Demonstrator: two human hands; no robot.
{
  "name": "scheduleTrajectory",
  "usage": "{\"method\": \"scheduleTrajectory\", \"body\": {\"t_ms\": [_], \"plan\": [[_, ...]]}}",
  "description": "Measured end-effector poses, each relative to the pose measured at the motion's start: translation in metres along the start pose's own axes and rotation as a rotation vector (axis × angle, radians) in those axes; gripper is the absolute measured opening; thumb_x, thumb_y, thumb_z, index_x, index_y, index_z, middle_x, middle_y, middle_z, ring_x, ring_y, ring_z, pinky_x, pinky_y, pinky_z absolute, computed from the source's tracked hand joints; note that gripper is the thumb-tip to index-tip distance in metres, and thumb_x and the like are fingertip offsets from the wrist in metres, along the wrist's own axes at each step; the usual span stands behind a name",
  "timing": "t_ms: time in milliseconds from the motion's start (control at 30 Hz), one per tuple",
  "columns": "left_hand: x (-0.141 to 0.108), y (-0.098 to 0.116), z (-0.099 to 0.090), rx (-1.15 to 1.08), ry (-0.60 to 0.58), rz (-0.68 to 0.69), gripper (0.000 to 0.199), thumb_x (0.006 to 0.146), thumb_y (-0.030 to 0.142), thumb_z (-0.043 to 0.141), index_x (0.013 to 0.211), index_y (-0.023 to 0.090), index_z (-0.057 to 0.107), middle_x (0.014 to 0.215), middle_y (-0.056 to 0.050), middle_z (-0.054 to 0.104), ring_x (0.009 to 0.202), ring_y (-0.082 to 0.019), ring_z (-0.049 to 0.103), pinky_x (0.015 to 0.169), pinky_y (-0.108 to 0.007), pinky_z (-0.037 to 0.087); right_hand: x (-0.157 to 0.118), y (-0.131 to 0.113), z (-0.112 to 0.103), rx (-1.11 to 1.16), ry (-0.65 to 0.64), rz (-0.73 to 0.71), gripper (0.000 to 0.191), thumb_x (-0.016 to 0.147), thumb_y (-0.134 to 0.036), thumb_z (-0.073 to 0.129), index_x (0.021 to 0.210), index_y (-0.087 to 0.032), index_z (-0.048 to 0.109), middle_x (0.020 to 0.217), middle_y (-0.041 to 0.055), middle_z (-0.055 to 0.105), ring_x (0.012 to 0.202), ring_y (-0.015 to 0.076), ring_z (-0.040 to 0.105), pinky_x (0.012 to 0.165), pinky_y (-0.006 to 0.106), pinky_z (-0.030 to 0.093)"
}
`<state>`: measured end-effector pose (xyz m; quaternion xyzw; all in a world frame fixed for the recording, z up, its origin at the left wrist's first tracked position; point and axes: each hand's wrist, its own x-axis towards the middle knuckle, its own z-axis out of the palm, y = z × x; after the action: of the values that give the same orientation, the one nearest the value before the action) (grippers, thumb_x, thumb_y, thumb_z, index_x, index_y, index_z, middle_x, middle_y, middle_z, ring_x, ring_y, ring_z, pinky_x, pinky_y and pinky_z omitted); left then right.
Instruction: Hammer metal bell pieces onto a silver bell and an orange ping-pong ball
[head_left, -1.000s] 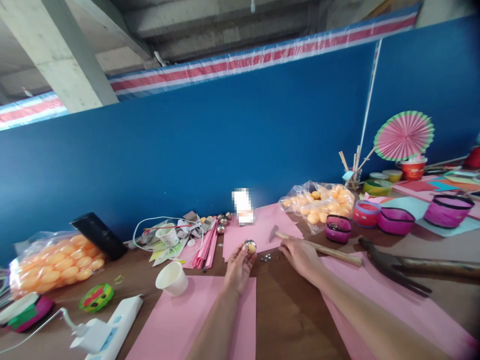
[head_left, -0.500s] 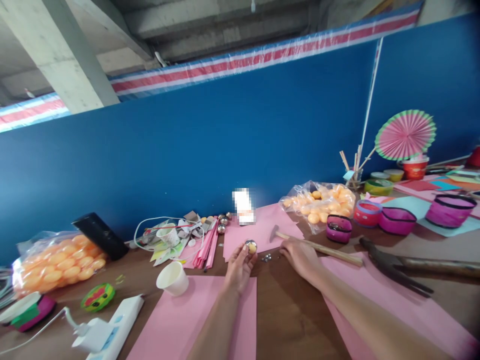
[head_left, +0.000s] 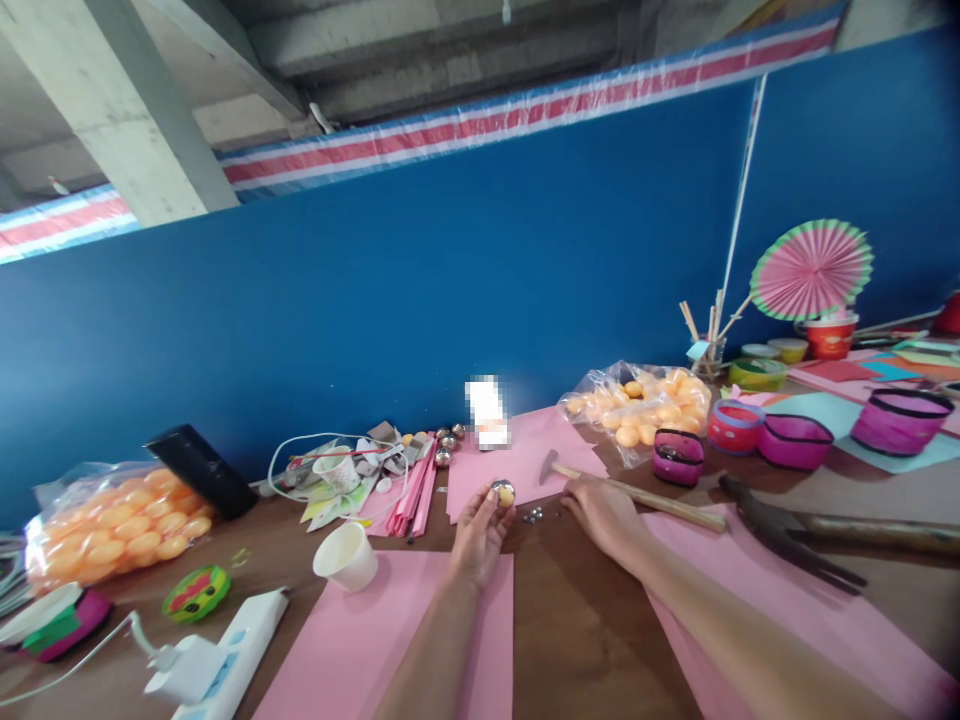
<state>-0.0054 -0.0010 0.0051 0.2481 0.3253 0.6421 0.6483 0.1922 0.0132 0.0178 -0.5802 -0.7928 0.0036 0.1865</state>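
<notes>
Between the fingertips of my left hand (head_left: 481, 535) is a small round piece (head_left: 503, 492), silvery with a yellowish face. My right hand (head_left: 598, 508) is closed at the handle of a small hammer (head_left: 660, 500), whose head points left over pink paper. Several tiny shiny metal bits (head_left: 533, 515) lie on the brown table between my hands. Behind my left hand sit several silvery balls (head_left: 444, 457) beside pink strips (head_left: 412, 500). To the left of my left hand stands a white paper cup (head_left: 346, 558).
A bag of orange balls (head_left: 120, 520) and a white power strip (head_left: 236, 650) lie at the left. Another such bag (head_left: 645, 405) is behind my right hand. A large claw hammer (head_left: 795, 530) and purple containers (head_left: 795, 440) occupy the right side.
</notes>
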Motion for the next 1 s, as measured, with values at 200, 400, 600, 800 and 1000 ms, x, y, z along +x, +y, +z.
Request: {"method": "scheduleTrajectory", "body": {"t_ms": [200, 400, 600, 800, 1000], "plan": [[-0.0009, 0.0005, 0.0004, 0.0, -0.011, 0.004, 0.027, 0.068, 0.019, 0.066, 0.095, 0.015, 0.061, 0.083, -0.005, 0.067, 0.072, -0.012, 0.062, 0.07, -0.026, 0.05, -0.0013, -0.0008, -0.0003, 0.013, 0.021, 0.001, 0.017, 0.083, -0.028, 0.045, 0.081, -0.019, 0.06, 0.086, 0.0063, 0.061, 0.079, 0.019, 0.057, 0.066, 0.025, 0.037], [0.0, 0.0004, 0.0007, -0.001, 0.0, -0.001, 0.03, 0.066, 0.02, 0.068, 0.095, 0.015, 0.061, 0.082, -0.005, 0.067, 0.071, -0.012, 0.062, 0.069, -0.026, 0.05, -0.0009, -0.0018, -0.002, 0.024, -0.002, 0.008, 0.018, 0.082, -0.026, 0.045, 0.081, -0.02, 0.062, 0.087, 0.0064, 0.061, 0.08, 0.0193, 0.057, 0.067, 0.025, 0.036], [-0.0001, 0.0008, 0.0003, 0.008, -0.004, -0.001, 0.025, 0.067, 0.02, 0.067, 0.092, 0.015, 0.062, 0.082, -0.004, 0.067, 0.071, -0.011, 0.062, 0.07, -0.025, 0.05, 0.0002, -0.003, -0.0044, 0.048, -0.014, 0.003, 0.017, 0.081, -0.022, 0.045, 0.078, -0.02, 0.062, 0.083, 0.0051, 0.062, 0.079, 0.0187, 0.057, 0.066, 0.024, 0.036], [-0.0004, 0.0013, 0.002, -0.002, -0.006, -0.004, 0.028, 0.068, 0.018, 0.066, 0.095, 0.016, 0.062, 0.082, -0.004, 0.067, 0.071, -0.011, 0.062, 0.07, -0.025, 0.05, 0.0007, -0.0015, -0.0003, 0.053, 0.01, 0.02, 0.016, 0.081, -0.025, 0.045, 0.086, -0.019, 0.06, 0.09, 0.006, 0.062, 0.078, 0.0177, 0.057, 0.067, 0.024, 0.036], [-0.0031, 0.003, 0.0056, 0.002, 0.014, -0.008, 0.027, 0.068, 0.018, 0.066, 0.094, 0.015, 0.062, 0.081, -0.005, 0.067, 0.07, -0.011, 0.061, 0.069, -0.025, 0.05, 0.0015, -0.0015, -0.0006, 0.024, 0.004, 0.01, 0.019, 0.081, -0.02, 0.042, 0.075, -0.018, 0.06, 0.081, 0.0059, 0.062, 0.076, 0.0191, 0.057, 0.063, 0.024, 0.034]]}}
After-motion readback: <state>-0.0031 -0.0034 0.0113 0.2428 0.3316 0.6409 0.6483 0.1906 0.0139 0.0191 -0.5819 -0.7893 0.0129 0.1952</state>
